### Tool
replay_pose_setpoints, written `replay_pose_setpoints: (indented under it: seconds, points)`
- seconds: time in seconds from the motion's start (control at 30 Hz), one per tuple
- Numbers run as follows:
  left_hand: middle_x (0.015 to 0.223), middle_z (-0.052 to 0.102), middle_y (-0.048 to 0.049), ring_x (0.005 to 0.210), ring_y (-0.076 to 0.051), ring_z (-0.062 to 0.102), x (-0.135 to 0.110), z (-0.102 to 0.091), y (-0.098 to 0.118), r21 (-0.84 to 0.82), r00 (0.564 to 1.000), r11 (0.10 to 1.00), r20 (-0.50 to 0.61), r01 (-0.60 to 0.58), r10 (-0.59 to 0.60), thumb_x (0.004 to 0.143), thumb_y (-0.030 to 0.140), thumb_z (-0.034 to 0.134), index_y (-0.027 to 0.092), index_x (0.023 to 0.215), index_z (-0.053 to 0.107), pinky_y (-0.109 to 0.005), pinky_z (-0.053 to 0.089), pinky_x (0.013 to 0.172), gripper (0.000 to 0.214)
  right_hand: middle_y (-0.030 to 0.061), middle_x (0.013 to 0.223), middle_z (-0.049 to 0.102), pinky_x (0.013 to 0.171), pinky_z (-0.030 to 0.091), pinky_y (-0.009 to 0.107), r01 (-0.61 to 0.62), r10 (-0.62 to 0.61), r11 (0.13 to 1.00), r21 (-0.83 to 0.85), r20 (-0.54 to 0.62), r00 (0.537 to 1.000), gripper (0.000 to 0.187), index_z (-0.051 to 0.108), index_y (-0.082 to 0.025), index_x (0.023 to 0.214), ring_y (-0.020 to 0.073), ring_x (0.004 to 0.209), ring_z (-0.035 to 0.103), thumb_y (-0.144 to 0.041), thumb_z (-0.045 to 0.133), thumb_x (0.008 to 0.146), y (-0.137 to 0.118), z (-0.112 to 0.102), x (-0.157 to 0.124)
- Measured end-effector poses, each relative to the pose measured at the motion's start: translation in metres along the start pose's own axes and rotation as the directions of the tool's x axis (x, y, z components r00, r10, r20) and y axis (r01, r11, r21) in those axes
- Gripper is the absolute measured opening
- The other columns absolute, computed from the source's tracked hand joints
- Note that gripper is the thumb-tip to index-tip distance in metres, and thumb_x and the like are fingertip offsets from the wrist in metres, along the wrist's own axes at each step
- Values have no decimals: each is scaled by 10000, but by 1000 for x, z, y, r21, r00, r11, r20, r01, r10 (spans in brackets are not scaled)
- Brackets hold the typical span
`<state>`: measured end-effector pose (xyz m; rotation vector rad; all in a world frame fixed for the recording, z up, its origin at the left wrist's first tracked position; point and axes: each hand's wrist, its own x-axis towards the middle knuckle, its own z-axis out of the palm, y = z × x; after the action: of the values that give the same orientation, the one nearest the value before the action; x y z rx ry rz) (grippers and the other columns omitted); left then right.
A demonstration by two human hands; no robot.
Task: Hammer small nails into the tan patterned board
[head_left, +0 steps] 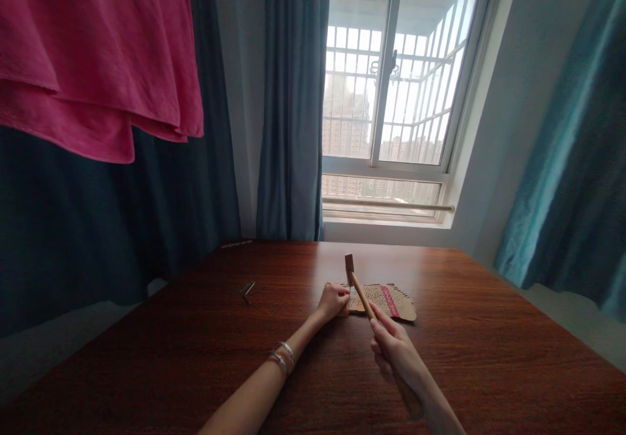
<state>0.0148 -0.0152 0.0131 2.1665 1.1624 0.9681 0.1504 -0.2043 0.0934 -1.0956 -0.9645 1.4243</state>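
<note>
A small hammer (353, 278) with a wooden handle and a dark head is raised over a flat brown cardboard piece (396, 301) with a pink band and small dots, lying on the wooden table (195, 344). My right hand (394, 347) is closed round the handle's lower end. My left hand (332, 299), with silver bangles on the wrist, is closed in a pinch at the cardboard's left edge, just under the hammer head. What it pinches is too small to make out.
A few thin metal nails or pins (248, 289) lie on the table to the left. A pink cloth (98, 63) hangs at upper left. Blue curtains (293, 109) flank a barred window (391, 96) beyond the table's far edge.
</note>
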Motion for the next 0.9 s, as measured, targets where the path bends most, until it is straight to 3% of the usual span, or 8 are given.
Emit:
replay_pose_setpoints:
  seconds: [0.27, 0.43, 0.63, 0.9]
  points:
    - [539, 593, -5, 571, -124, 491, 0, -1, -1, 47, 998, 997, -8, -67, 67, 716, 190, 512, 128, 555, 665, -219, 312, 566, 231, -102, 477, 426, 264, 217, 123, -13, 12, 999, 36, 24, 1000, 932, 184, -182, 1479, 24, 280, 282, -529, 634, 740, -9, 3, -3]
    - [565, 611, -9, 584, -128, 503, -1, -2, 2, 31, 999, 999, -5, -32, 33, 716, 191, 512, 126, 594, 684, -218, 323, 570, 220, -93, 473, 441, 257, 227, 128, -22, 22, 1000, 17, -1, 1000, 926, 177, -140, 1478, 32, 278, 302, -497, 628, 753, -3, 1, -3]
    - [633, 659, -32, 623, -136, 532, 0, 0, -1, 29, 999, 999, -8, -33, 33, 720, 197, 519, 123, 631, 702, -217, 347, 597, 217, -88, 499, 450, 261, 208, 123, -36, 35, 997, 65, 10, 999, 849, 186, -206, 1478, 28, 275, 308, -482, 595, 788, -7, 4, -6]
    - [602, 644, -23, 600, -132, 519, 0, 0, 0, 34, 999, 999, -13, -41, 42, 728, 196, 514, 125, 644, 711, -220, 343, 590, 225, -94, 485, 443, 259, 218, 128, -27, 26, 999, 38, 9, 1000, 938, 183, -176, 1479, 29, 275, 310, -525, 640, 738, -2, 3, -3]
